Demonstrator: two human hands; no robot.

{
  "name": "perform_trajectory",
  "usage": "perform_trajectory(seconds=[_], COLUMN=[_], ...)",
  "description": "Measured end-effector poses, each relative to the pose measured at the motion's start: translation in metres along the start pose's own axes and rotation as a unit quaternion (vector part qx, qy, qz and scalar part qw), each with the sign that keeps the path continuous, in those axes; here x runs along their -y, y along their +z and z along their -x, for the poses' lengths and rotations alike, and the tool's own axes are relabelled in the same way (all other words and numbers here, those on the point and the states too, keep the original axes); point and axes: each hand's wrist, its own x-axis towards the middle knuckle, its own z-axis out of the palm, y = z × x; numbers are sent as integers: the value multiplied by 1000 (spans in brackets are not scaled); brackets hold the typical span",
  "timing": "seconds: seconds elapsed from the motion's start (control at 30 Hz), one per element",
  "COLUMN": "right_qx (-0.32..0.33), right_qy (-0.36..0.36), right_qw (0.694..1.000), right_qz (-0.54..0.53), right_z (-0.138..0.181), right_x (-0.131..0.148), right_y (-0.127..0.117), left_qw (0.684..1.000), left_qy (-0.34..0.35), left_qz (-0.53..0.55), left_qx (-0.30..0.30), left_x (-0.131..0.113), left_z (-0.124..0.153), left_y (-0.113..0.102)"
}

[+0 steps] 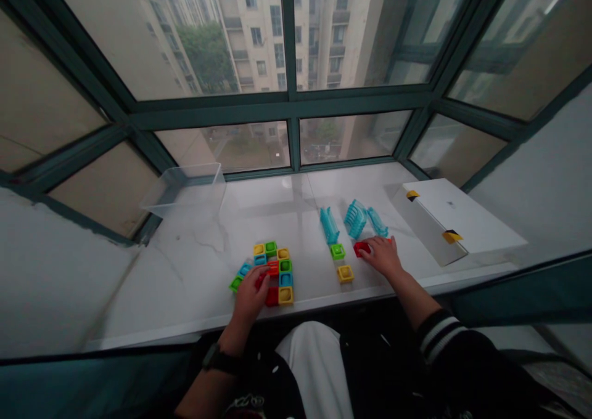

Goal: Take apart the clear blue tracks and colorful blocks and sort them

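Observation:
Square toy blocks in green, yellow, blue and red lie grouped on the white sill. My left hand [251, 292] rests on the left side of this group, its fingers curled over a red block [263, 278] that they partly hide. A yellow block [285, 296] is in the group's near right corner. To the right, my right hand [382, 256] pinches another red block [361, 249] between thumb and fingers, close to the sill. Left of it sit a single green block [337, 251] and a yellow block [345, 274]. Translucent blue curved pieces [356, 219] lie just beyond.
A clear plastic bin [185, 206] stands at the back left of the white sill [194, 283]. On the right is a white box [462, 215] with yellow-and-black tabs. Green-framed windows [291, 108] close off the far side.

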Motion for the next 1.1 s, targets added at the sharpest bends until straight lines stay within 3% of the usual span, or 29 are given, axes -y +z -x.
perform_trajectory(seconds=[0.13,0.3,0.43,0.57,0.67,0.87,0.97,1.1], right_qx=[-8,-95,-123,-134,-92,92,142,156], right_qy=[8,-13,-67,-122,-191,-290,-305,-284], right_qw=[1000,991,976,955,936,913,913,923], right_qz=[-19,-89,-168,-236,-281,-272,-231,-206], right_z=[2,6,10,14,18,32,37,39], right_x=[1,16,48,96,135,199,213,215], right_y=[-1,-16,-35,-39,-30,-3,8,15], left_qw=[997,988,984,987,988,990,990,989], left_qy=[-20,-21,-56,-77,-88,-100,-120,-141], left_qz=[-49,-110,-125,-110,-106,-81,-65,-42], left_qx=[-50,-104,-116,-86,-67,-50,-22,4], left_x=[14,41,62,73,73,72,71,67], left_z=[-2,7,15,16,15,17,20,24], left_y=[-13,-17,-9,-3,-2,-3,-3,-5])
